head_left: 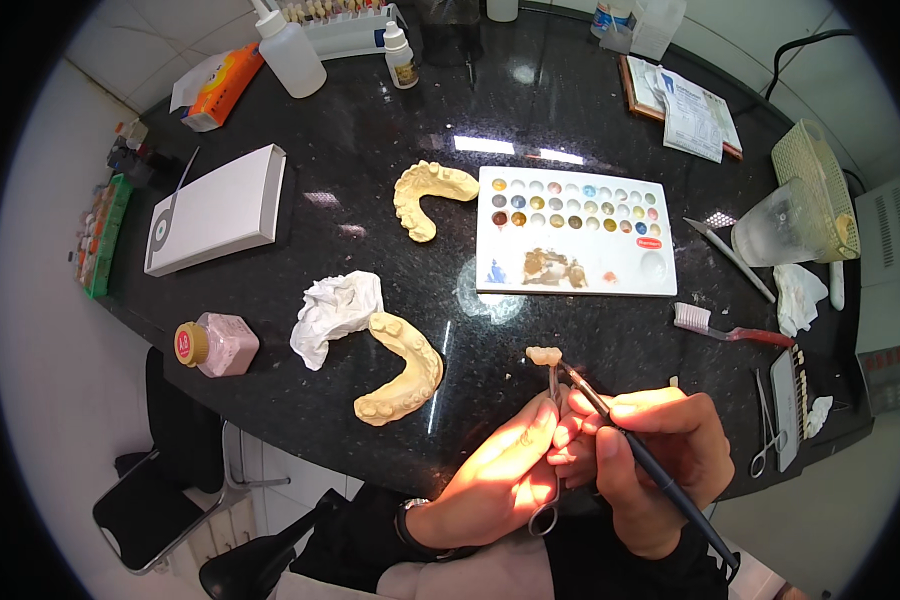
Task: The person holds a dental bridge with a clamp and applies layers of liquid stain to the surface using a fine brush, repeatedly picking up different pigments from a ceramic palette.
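My left hand (505,465) is closed round metal forceps (543,518), which carry a small pinkish row of tooth crowns (542,355) at the tip. My right hand (670,450) grips a dark slim brush (657,473), its tip just beside the crowns. Behind them lies a white palette (575,280) with several coloured wells and smeared paint. A cream dental cast (398,395) rests left of my hands against crumpled white paper (335,300); a second cast (420,200) sits left of the palette.
Around are a pink liquid jar (225,345), white box (215,210), tissue pack (215,85), bottles (295,65), papers (690,115), plastic cup (775,230), toothbrush (695,318), scissor-like tool (760,430) and shade guide (787,420). A black chair (140,510) stands beyond the counter's left edge.
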### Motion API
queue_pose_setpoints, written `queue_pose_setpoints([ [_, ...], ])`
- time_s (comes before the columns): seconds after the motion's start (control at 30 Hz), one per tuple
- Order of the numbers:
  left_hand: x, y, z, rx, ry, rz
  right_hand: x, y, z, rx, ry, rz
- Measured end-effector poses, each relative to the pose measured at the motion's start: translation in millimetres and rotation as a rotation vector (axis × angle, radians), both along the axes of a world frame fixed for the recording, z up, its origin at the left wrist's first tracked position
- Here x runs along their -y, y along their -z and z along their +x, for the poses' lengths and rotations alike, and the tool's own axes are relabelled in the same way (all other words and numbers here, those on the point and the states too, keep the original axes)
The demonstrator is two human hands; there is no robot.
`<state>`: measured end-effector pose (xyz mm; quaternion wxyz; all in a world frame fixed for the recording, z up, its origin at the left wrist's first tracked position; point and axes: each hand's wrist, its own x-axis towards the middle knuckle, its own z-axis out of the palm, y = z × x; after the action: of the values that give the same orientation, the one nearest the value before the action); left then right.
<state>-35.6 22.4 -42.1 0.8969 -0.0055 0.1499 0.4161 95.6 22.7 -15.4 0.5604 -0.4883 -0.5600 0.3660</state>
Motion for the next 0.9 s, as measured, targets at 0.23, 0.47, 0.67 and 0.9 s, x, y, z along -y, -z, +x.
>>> queue_pose_setpoints([
  [0.23,-1.1,-1.0,-2.0,-0.062,0.047,0.002,-2.1,-5.6,5.7,0.073,-0.056,-0.059],
  [0.47,1.1,3.6,-1.0,-0.021,0.019,0.038,-0.2,-6.9,6.6,0.066,-0.049,-0.113],
  [0.67,0.0,-2.6,-0.4,-0.141,0.046,0.034,3.0,-16.4,8.5,0.038,-0.089,-0.224],
  [0.9,1.7,2.3,-1.3,-0.123,0.038,0.109,-0.1,-12.2,6.0,0.117,-0.048,-0.111],
])
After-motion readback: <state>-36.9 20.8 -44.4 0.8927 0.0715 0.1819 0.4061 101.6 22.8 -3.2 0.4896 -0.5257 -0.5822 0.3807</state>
